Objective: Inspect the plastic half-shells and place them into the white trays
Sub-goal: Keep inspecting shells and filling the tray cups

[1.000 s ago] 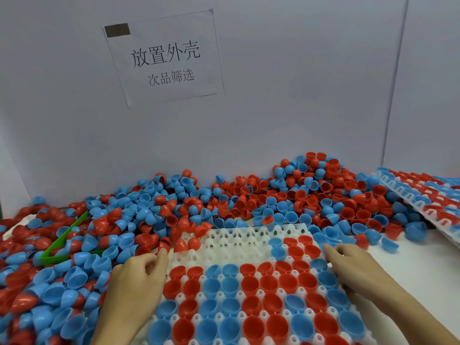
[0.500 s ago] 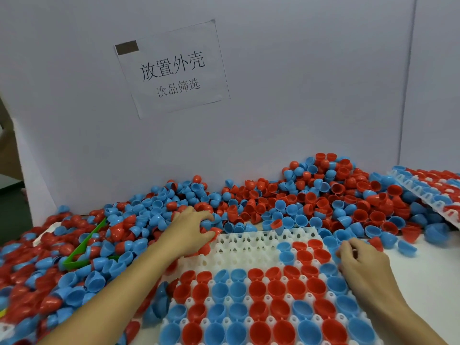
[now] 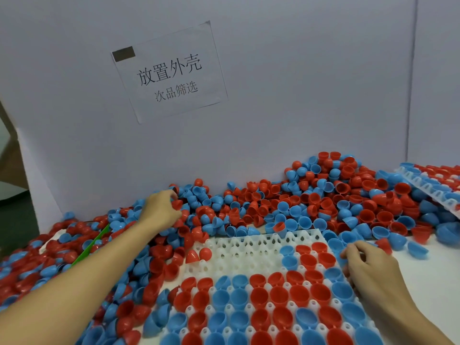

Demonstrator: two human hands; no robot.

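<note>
**Head view: left hand deep in the shell pile, right hand at the tray's edge**

Head view, starting at 9 o'clock: a green strip (image 3: pixel 90 245) lies half buried among loose shells beside the left forearm. The left hand (image 3: pixel 161 210) reaches out toward 11 o'clock into the heap of red and blue half-shells (image 3: pixel 311 202) banked against the white back board (image 3: pixel 273 95). Its fingers are curled down around red and blue shells at the far side of the pile; exactly which shell it has hold of cannot be told.

At 12 o'clock a paper sign (image 3: pixel 171 73) with printed characters is stuck on the board.

Toward 6 o'clock sits the white tray (image 3: pixel 239 247). Its near rows are filled with red and blue shells, open side up, and a block of filled sockets runs up its right side; the far-left sockets are bare, with a couple of red shells lying loose on them.

At 4 o'clock the right hand (image 3: pixel 368 267) rests on the tray's right edge, fingers bent and touching blue shells there; whether it pinches one cannot be told.

At 2 o'clock a second tray (image 3: pixel 428 185), filled with shells, leans tilted on the heap.
</note>
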